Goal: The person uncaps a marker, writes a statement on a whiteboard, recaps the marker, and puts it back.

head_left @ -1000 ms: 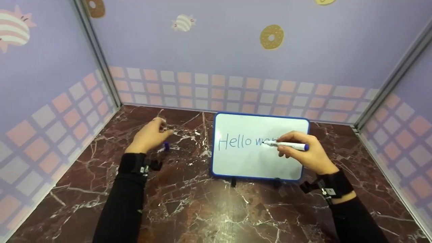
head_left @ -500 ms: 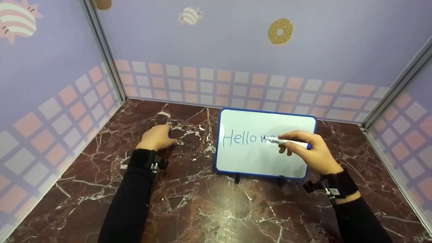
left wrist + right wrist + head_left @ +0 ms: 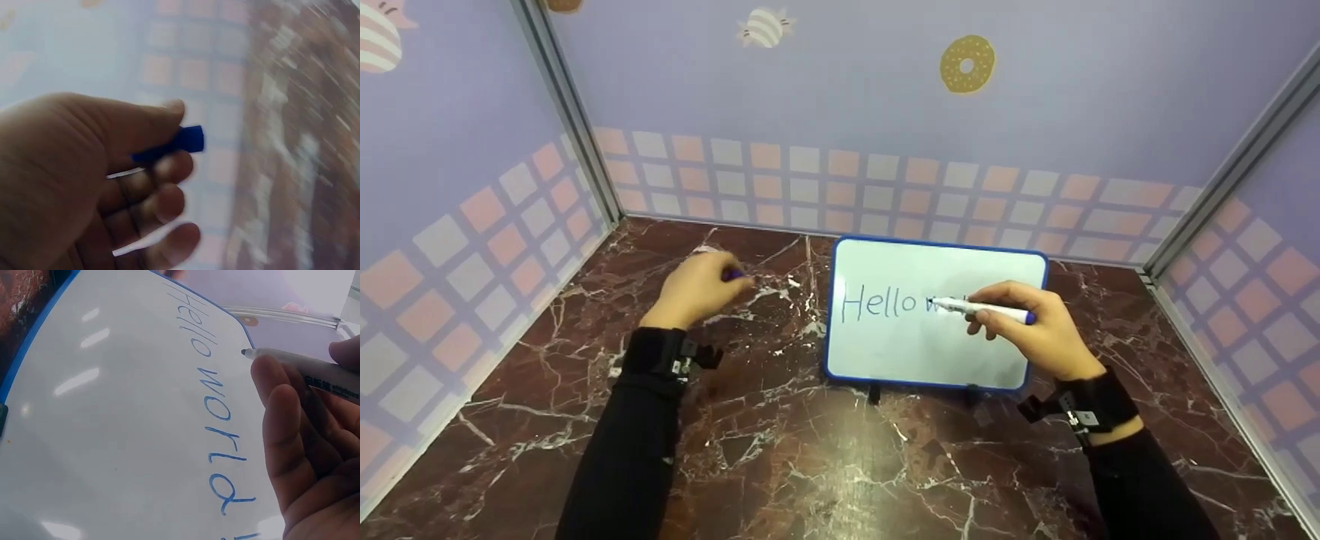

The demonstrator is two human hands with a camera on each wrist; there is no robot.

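Observation:
A blue marker cap [image 3: 192, 139] is pinched between the thumb and index finger of my left hand [image 3: 697, 289], over the left part of the table. In the left wrist view its other fingers are loosely curled below the cap. My right hand [image 3: 1039, 330] holds a white whiteboard marker [image 3: 997, 310] with a blue end, its bare tip pointing left in front of the whiteboard [image 3: 922, 352]. The right wrist view shows the marker's tip [image 3: 245, 352] uncapped and apart from the board. Blue handwriting [image 3: 216, 405] on the board reads "Hello world", with another stroke after it.
The blue-framed board leans on black feet [image 3: 874, 392] near the back wall [image 3: 840, 90]. A dark red marbled table [image 3: 780, 450] lies beneath everything. Side walls with a checked pattern close it in on the left and right.
The cap stood on the table beside my left hand; now that hand has taken hold of it and raised it. My right hand keeps the marker in nearly the same place.

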